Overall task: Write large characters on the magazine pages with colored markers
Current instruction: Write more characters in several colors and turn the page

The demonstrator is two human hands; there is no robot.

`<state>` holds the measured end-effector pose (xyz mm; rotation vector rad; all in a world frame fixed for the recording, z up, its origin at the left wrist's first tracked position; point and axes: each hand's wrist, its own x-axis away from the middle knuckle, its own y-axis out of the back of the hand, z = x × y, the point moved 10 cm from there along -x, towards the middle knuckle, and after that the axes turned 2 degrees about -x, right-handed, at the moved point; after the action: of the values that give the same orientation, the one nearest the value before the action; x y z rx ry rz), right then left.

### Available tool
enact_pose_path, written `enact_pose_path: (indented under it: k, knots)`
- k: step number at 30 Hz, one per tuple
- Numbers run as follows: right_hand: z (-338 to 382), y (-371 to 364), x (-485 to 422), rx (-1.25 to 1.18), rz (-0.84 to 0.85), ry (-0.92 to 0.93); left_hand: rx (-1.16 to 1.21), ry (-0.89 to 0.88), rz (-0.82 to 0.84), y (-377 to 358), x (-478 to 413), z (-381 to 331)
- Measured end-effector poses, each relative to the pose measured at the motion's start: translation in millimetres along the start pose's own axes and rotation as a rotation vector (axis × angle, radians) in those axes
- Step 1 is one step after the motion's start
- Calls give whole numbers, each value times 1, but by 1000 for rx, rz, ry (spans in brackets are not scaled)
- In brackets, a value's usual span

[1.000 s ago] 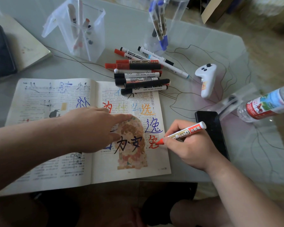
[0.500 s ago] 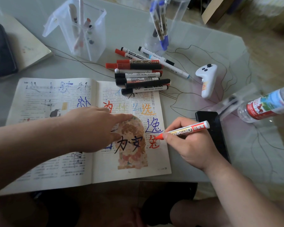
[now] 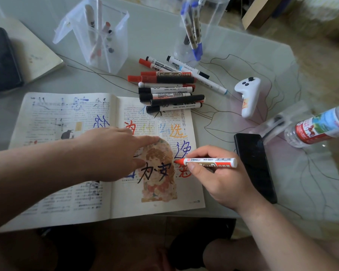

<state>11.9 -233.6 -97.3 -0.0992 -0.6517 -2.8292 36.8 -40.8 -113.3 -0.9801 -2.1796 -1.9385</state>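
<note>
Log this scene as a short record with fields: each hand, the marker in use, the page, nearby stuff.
Left hand: fingers straight, pressing the magazine flat
Right hand: grips red marker, tip at the right page
Writing: large red, blue, orange and black characters
Loose markers: piled at magazine's top edge
Phone: right of the magazine

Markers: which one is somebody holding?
The red marker in the right hand, its tip over the magazine; the rest lie in a pile or stand in clear cups.

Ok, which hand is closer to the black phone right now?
Right. The right hand, gripping the red marker, is just left of the phone; the left hand presses the magazine farther left.
</note>
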Motion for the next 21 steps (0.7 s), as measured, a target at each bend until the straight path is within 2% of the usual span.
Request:
enact_pose_path:
  k: [4,17,21]
  knots:
    - [0,1,-1,65,-26,1,-6,-4,4,0,0,-1]
    - [1,-1,1,62,4,-21,-5,1,11,-1,0,-1]
    - [5,-9,3,66,82,-21,1,-1,0,-1,0,0]
